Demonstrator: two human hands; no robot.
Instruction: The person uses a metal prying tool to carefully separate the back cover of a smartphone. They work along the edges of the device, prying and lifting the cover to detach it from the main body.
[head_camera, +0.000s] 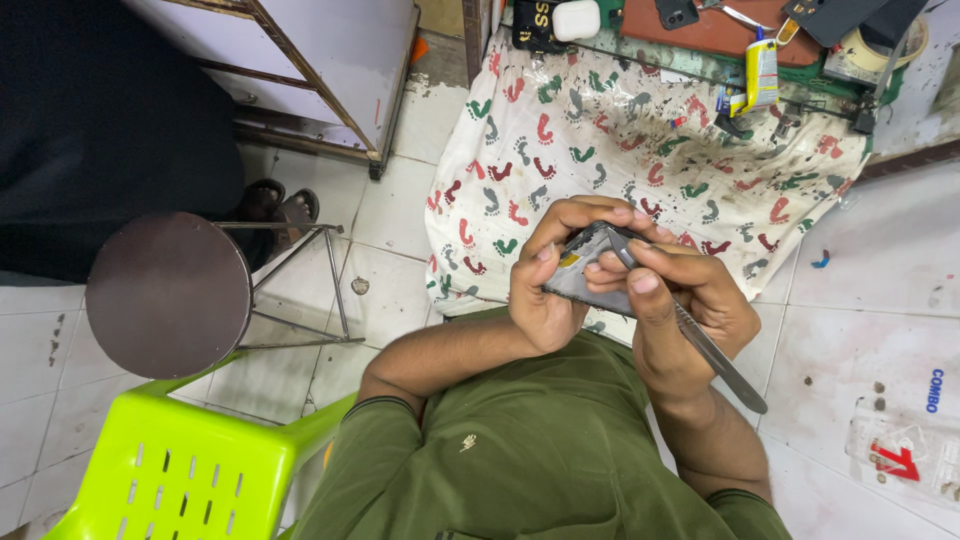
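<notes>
Left hand (545, 290): grip closed around the phone (583, 275), thumb on the near edge, fingers curled over the far edge.
Right hand (690, 300): grip pinched on the tweezers (700, 340), fingertips resting on the phone's right side.
Phone: held between both hands, opened back facing up, tilted; a yellow patch showing inside near the left thumb; above the lap and just in front of the cloth's near edge.
Tweezers: metal, slim; tip at the phone's upper edge, shaft running down past the right wrist.
Cloth (620, 150): white with red, green and grey footprint marks, draped over the tabletop edge just beyond the phone.
Tabletop (925, 90): beyond the phone, at the top of the view, crowded with small items.
Earbud case (576, 20): white, on the tabletop, far beyond the phone and slightly left.
Glue tube (760, 75): yellow and blue, beyond the phone to the right, at the cloth's far edge.
Tape roll (860, 45): beyond the phone, far right.
Stool (168, 295): round dark seat on a metal frame, well left of the phone.
Chair (190, 460): lime-green plastic, left of the phone and nearer the viewer.
Shirt (530, 450): olive green, directly below the phone.
Floor (860, 330): white tiles, stained, right of the phone; a clear plastic packet (905, 455) lying there.
</notes>
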